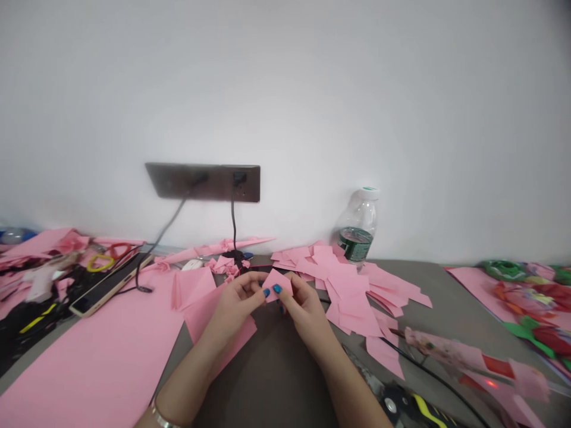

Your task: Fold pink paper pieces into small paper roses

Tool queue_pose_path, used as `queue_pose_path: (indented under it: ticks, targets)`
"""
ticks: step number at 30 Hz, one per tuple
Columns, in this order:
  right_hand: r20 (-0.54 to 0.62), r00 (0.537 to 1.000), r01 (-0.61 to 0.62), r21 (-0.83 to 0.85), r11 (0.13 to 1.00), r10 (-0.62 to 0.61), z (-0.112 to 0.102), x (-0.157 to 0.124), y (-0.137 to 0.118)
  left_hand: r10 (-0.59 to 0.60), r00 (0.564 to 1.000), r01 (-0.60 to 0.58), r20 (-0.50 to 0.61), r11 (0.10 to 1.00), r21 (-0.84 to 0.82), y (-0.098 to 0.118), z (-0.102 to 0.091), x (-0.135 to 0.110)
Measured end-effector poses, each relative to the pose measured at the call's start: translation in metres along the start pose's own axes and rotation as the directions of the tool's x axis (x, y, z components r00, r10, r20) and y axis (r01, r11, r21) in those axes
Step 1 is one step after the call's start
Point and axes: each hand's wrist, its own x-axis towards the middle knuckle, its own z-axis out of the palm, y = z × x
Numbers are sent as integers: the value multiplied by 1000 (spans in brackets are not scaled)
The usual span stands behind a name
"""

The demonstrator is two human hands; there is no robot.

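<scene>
A small pink paper square point(277, 280) is held up over the table, one corner pointing upward. My left hand point(238, 303) pinches its lower left side between thumb and fingers. On the lower right side, my right hand point(307, 306) grips the same piece, the two thumbs almost meeting. Fingers behind the paper are partly hidden. Beneath and beside my left forearm lie larger pink sheets point(200, 294). Cut pink paper pieces point(350, 291) are heaped just beyond my right hand.
A plastic bottle point(360, 229) stands by the wall. At right lie a paper-wrapped glue gun point(473, 356) with a red light, its cord, and a black-yellow tool point(414, 407). A phone point(109, 284), cables and scissors point(107, 257) are at left. Paper flowers point(535, 297) sit far right.
</scene>
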Motion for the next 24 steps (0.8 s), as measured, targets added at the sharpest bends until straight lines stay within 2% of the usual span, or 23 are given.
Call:
queue_pose_path:
  ticks: [5, 9, 12, 15, 18, 21, 24]
  targets:
    - [36, 999, -7, -8, 1000, 8, 0, -2, -3, 65, 997, -67, 38, 996, 52, 1, 1, -1]
    - [71, 997, -13, -11, 1000, 14, 1, -1, -4, 127, 992, -125, -7, 983, 134, 4, 2, -4]
    - [89, 996, -4, -32, 999, 7, 1, -1, -4, 110, 994, -106, -13, 978, 181, 9, 3, -6]
    - [96, 995, -12, -44, 999, 16, 1, -1, -4, 77, 995, -91, 63, 964, 250, 14, 5, -8]
    - [83, 996, -22, -42, 999, 26, 2, -1, -4, 95, 989, -122, 117, 962, 245, 17, 8, -11]
    - [34, 999, 0, -58, 998, 2, 2, 0, -3, 124, 985, -147, 118, 965, 219, 17, 10, -12]
    - [-6, 999, 45, -73, 996, -46, 1, 0, -2, 94, 988, -120, 126, 969, 218, 15, 11, -12]
